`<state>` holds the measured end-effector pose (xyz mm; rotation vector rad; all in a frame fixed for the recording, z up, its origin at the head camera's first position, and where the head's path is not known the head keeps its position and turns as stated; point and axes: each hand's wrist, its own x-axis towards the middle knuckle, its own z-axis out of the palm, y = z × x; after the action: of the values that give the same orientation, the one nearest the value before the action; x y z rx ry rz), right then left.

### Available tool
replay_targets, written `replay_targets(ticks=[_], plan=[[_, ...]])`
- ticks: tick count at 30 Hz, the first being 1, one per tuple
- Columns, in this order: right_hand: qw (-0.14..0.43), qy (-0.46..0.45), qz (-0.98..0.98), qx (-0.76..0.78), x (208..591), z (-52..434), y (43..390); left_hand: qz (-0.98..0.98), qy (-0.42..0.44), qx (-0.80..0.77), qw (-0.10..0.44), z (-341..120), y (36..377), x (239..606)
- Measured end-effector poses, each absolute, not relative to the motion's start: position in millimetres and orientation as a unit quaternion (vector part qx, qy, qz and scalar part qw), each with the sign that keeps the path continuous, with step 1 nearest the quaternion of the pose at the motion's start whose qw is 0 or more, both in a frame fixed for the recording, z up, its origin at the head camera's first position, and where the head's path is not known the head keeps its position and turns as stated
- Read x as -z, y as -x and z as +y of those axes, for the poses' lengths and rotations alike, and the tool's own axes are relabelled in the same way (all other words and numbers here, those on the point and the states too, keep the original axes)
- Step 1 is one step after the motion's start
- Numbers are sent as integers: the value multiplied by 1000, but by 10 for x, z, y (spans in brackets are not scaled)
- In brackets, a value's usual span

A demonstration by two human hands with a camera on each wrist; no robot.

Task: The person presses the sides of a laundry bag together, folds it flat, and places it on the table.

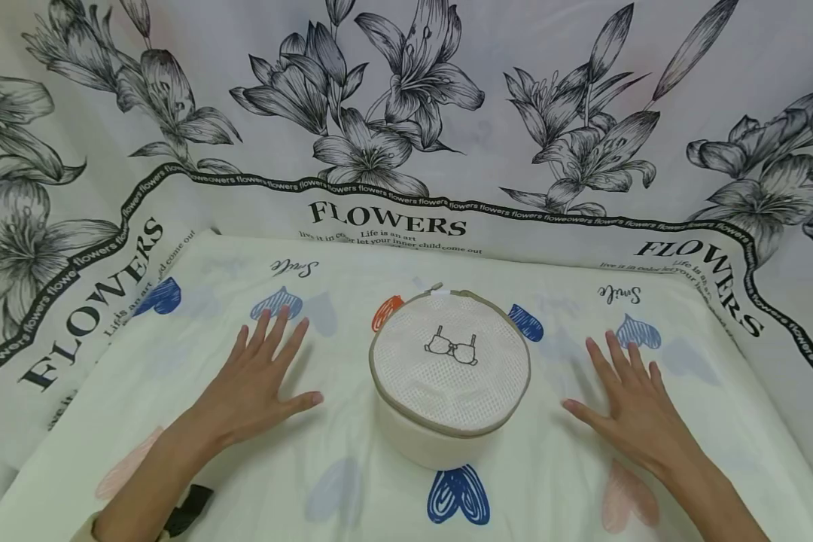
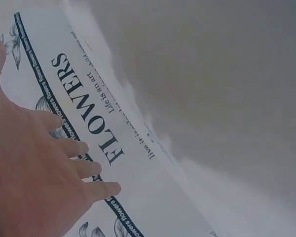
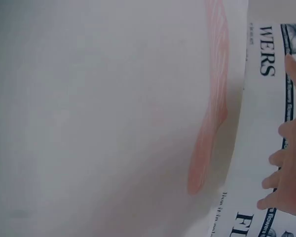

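A round white mesh laundry bag (image 1: pixel 447 406) with a beige zipped rim stands in the middle of the cloth, a small bra drawing (image 1: pixel 452 346) printed on its top. To its left my left hand (image 1: pixel 257 384) is held palm down with the fingers spread, holding nothing. On the other side my right hand (image 1: pixel 633 418) is likewise spread and holds nothing, its thumb pointing toward the bag. The zipper pull (image 1: pixel 436 287) shows at the far side of the rim. Both wrist views show the spread fingers against the flower-printed curtain, without the bag.
A pale cloth (image 1: pixel 244 489) printed with hearts and "Smile" covers the surface. Behind and beside it hangs a white curtain (image 1: pixel 257 207) with black lilies and "FLOWERS" lettering. A black strap (image 1: pixel 190 508) is at the left wrist.
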<state>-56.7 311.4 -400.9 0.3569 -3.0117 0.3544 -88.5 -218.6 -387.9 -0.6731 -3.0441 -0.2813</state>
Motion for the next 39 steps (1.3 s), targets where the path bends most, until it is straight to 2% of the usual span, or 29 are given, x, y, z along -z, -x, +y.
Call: replay_targets(ticks=[12, 18, 27, 39], plan=[[73, -151, -980, -104, 3779, 3020, 654, -968, 233, 90, 4, -2100, 931, 3781], [69, -154, -980, -110, 3703, 2967, 670, -967, 236, 98, 5, -2059, 937, 3746], [88, -165, -975, -116, 3579, 2894, 659, -963, 240, 125, -18, -1967, 952, 3627], [98, -185, -966, -149, 3396, 2750, 629, -951, 270, 153, -3, -1875, 939, 3504]])
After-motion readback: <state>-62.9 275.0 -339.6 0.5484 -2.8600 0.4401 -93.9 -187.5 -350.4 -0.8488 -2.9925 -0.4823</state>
